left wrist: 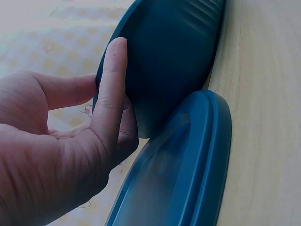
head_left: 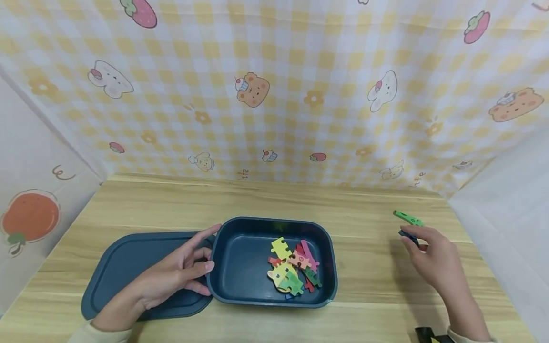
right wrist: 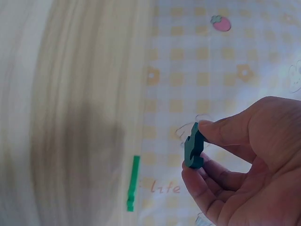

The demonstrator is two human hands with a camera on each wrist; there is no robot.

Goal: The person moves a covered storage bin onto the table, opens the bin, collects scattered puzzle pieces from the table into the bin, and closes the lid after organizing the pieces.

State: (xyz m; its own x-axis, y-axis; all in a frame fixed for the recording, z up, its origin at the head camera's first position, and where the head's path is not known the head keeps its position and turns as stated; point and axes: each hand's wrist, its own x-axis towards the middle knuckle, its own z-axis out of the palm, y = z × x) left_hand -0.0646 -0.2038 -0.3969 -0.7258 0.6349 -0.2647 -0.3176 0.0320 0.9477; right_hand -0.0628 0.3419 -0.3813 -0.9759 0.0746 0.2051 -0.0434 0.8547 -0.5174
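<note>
My left hand (head_left: pixel 182 269) holds the left end of a dark blue plastic box (head_left: pixel 244 305), thumb at the rim and other fingers along the outer wall. In the left wrist view, fingers (left wrist: pixel 110 89) lie against the box wall (left wrist: pixel 169 56). Inside the box's right half is a loose heap of colourful puzzle pieces (head_left: pixel 280 248), one with an animal face. Off to the right, my right hand (head_left: pixel 435 257) pinches a dark blue-green puzzle piece (right wrist: pixel 194 148) between thumb and fingertips, above the table. A green puzzle piece (head_left: pixel 407 218) lies just beyond that hand.
The box's dark blue lid (head_left: pixel 137 262) lies flat on the wooden table (head_left: pixel 364 286), partly under my left forearm. A black object (head_left: pixel 424 334) shows at the bottom edge beside my right wrist. A yellow checked cloth (head_left: pixel 283 119) hangs along the back.
</note>
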